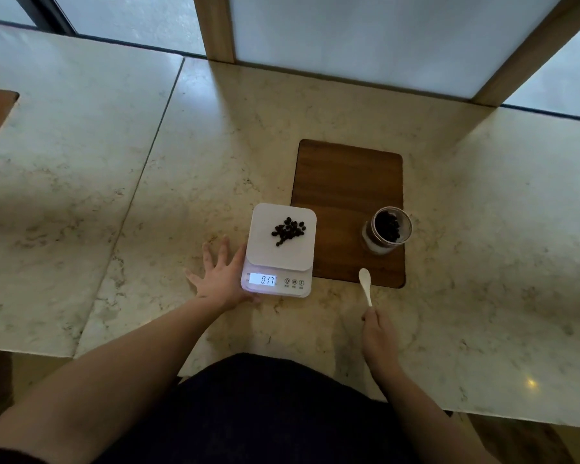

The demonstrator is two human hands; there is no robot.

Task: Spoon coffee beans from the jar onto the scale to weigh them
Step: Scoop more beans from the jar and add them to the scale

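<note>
Some beans on scale.

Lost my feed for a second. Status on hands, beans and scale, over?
Left hand flat on counter, against scale. Right hand holds empty spoon. Beans piled on scale; more in open jar. Nothing in the way.
</note>
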